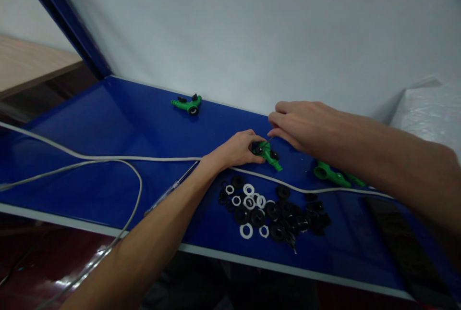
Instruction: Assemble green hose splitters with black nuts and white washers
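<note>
Left hand [242, 148] half-curled round green connector [267, 151]; right hand [296, 121] pinching thin rod [268, 142]

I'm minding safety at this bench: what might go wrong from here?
The thin tool in the right hand, at the green fitting, might slip and jab the left hand. The pale cable beneath the left forearm could snag. The loose rings near the table's front edge might get knocked off.
</note>
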Demonstrator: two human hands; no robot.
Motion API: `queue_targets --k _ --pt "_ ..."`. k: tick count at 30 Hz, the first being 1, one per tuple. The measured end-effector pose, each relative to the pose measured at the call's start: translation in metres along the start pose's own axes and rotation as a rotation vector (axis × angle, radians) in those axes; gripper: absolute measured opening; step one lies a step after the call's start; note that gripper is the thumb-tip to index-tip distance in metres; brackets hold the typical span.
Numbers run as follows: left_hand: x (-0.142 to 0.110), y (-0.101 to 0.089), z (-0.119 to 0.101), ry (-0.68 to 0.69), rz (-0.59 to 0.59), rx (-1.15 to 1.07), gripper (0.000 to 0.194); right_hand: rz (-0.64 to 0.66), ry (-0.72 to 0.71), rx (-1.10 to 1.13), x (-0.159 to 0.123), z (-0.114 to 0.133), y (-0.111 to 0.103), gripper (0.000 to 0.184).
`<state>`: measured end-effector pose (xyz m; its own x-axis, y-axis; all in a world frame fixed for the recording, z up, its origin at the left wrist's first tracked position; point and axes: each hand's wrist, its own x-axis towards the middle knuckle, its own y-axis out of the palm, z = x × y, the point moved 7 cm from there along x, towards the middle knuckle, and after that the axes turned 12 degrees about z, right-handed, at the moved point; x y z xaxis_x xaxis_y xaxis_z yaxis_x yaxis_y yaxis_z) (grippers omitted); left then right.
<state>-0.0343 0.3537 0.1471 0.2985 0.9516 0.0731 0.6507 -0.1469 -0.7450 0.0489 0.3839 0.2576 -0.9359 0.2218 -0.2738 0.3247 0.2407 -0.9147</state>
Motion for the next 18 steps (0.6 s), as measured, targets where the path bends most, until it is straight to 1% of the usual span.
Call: queue_targets --k 5,9,12,15,18 --pt "0.001 0.001 0.002 0.011 -0.016 0.005 0.05 -0.031 -0.01 0.05 0.001 0.003 -0.002 0.016" --pt "0.002 0.002 0.002 0.017 -0.011 -0.004 0.053 -0.004 -0.003 0.018 0.004 0.003 -0.002 0.008" --pt "0.002 0.002 0.003 0.005 -0.006 -0.003 0.054 -0.004 -0.006 -0.036 0.004 0.006 -0.003 0.011" --pt "0.002 0.0 0.002 -0.004 -0.009 -0.006 0.052 -0.023 0.001 -0.04 0.0 0.013 -0.008 0.009" --pt "0.001 0.0 0.001 0.007 -0.004 -0.005 0.049 -0.053 0.015 -0.002 -0.004 0.019 -0.014 0.019"
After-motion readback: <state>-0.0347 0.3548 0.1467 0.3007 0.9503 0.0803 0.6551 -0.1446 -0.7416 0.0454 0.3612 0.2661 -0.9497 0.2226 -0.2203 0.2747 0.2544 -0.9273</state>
